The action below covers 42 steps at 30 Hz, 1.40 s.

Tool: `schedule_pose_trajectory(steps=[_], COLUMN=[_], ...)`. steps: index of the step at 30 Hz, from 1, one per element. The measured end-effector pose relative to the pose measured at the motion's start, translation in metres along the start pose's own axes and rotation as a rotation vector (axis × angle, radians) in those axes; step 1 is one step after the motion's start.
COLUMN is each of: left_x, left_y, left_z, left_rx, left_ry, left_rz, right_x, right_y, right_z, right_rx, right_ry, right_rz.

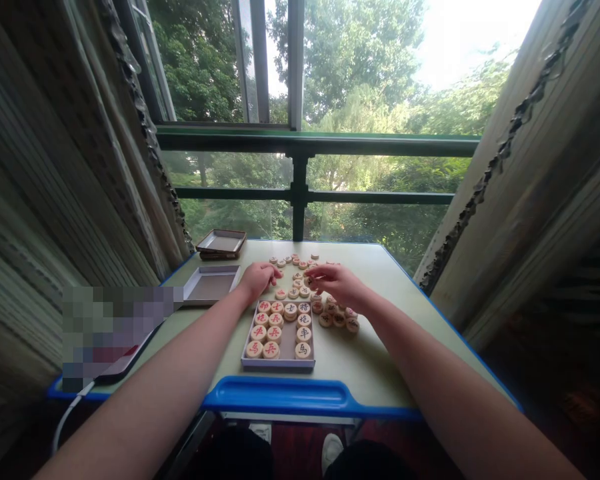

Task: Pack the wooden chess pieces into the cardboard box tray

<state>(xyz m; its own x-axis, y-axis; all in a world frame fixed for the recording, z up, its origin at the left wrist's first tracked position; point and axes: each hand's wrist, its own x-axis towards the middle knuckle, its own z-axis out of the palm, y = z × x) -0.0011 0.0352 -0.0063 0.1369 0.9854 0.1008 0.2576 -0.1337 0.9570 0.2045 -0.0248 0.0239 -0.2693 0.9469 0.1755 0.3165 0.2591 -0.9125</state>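
Note:
A shallow grey tray [286,363] near the table's front edge holds several round wooden chess pieces with red and black characters. More loose pieces [300,263] lie scattered beyond it, and a small cluster [337,319] lies to its right. My left hand [257,277] rests just past the tray's far left corner, fingers curled over pieces. Above the loose pieces my right hand [336,280] hovers with fingertips pinched toward a piece; what it grips is too small to name.
An empty grey lid [210,285] lies left of the tray, with a brown box [221,243] behind it. A phone with a cable [125,363] sits at the table's left front. Window bars and curtains close in the far side.

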Motion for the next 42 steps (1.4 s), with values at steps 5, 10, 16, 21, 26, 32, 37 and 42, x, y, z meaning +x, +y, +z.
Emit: schedule_pose_trajectory(steps=[5,10,16,21,26,32,37,42], left_x=[0.003,0.003,0.006,0.010,0.009,0.005,0.000,0.000], left_y=[-0.002,-0.001,-0.008,-0.012,-0.010,-0.007,-0.002,-0.002], left_z=[0.000,0.001,0.001,0.001,0.000,-0.001,-0.001,-0.002], left_rx=[0.044,0.045,0.116,0.154,0.208,0.299,0.323,0.334], left_ry=[0.011,0.015,0.000,-0.002,0.004,-0.012,-0.005,-0.014], left_rz=[0.000,-0.006,0.018,0.035,0.049,0.071,0.089,0.090], right_x=[-0.002,0.000,0.000,-0.002,0.000,-0.004,-0.008,-0.005], right_y=[-0.004,-0.003,0.002,0.001,0.001,-0.009,-0.015,-0.008], right_z=[-0.003,-0.001,-0.002,-0.002,0.000,-0.010,-0.015,-0.014], right_rx=[-0.031,-0.214,-0.582,-0.750,-0.868,-0.829,-0.773,-0.744], right_ry=[-0.002,0.020,0.047,0.036,-0.004,-0.069,-0.207,-0.187], right_rz=[0.008,-0.006,-0.198,-0.273,-0.159,-0.040,0.048,0.044])
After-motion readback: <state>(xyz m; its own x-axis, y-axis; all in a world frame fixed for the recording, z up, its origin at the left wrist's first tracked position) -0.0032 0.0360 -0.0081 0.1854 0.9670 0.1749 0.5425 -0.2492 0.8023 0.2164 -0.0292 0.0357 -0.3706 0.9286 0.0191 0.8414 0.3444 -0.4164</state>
